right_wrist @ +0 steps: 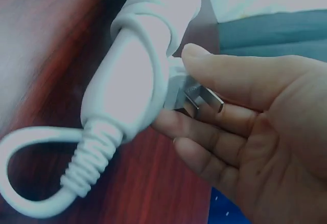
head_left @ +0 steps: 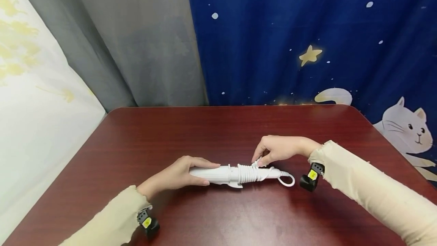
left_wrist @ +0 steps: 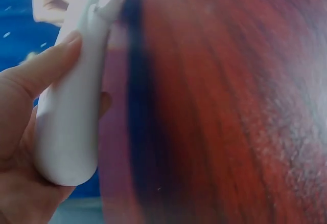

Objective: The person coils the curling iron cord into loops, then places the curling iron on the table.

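A white hair-styling iron (head_left: pixel 218 174) lies sideways above the tabletop, its cord (head_left: pixel 248 174) wound in several turns round one end. My left hand (head_left: pixel 181 172) grips the other, rounded end, thumb on one side and fingers on the other. In the left wrist view the iron's smooth body (left_wrist: pixel 71 116) sits against the palm. With thumb and fingers my right hand (head_left: pixel 281 148) pinches the plug (right_wrist: pixel 178 86), whose metal prongs point toward the palm. The plug lies against the wound cord. Past the ribbed cord sleeve (right_wrist: pixel 92 157), the cord bends into a loop.
The dark red wooden table (head_left: pixel 164 132) extends around both hands. A grey curtain (head_left: pixel 136 41) and a blue starry curtain (head_left: pixel 259 37) hang behind its far edge. White patterned cloth (head_left: pixel 34 105) hangs at the left.
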The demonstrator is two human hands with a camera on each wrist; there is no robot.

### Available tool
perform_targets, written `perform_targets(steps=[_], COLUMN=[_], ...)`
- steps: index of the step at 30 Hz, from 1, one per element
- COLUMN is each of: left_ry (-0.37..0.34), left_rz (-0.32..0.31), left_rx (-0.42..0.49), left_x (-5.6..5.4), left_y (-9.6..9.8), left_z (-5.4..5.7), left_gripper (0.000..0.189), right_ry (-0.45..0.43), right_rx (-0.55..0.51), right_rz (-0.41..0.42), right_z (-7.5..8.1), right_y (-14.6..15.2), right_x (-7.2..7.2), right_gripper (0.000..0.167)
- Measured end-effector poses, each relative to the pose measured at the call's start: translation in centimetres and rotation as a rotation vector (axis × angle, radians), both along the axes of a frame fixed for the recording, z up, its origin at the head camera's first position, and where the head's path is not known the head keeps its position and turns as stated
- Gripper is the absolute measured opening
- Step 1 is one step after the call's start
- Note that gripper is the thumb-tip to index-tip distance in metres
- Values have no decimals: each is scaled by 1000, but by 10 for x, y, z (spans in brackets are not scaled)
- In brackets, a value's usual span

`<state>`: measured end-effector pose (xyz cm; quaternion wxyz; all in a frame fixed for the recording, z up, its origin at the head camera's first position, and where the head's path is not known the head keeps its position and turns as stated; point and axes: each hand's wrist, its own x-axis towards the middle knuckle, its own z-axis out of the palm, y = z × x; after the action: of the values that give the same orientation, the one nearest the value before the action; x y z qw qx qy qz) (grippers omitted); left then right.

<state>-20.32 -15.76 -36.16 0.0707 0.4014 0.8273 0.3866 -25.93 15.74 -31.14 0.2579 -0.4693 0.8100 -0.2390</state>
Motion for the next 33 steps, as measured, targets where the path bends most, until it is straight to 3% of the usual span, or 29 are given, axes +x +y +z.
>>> perform_targets(steps=[5, 10, 21, 27, 30, 33], left_ry=[107, 172, 185, 152, 142, 138], left_rz=[-42, -30, 11, -4, 36, 117], left_rx=[-64, -108, -123, -52, -21, -1], left_x=[0, 2, 8, 1, -6, -14], left_y=[9, 10, 13, 19, 16, 8], left_z=[-8, -10, -8, 1, 9, 16], left_gripper=[46, 46, 50, 50, 49, 48], right_ry=[37, 55, -60, -126, -145, -148], right_rx=[4, 8, 19, -7, -31, -40], right_rz=[-44, -68, -108, -131, -145, -187], right_z=[-7, -13, -27, -30, -31, -31], right_y=[7, 13, 17, 23, 28, 36], right_x=[0, -1, -3, -5, -11, -18], right_gripper=[15, 14, 15, 19, 24, 27])
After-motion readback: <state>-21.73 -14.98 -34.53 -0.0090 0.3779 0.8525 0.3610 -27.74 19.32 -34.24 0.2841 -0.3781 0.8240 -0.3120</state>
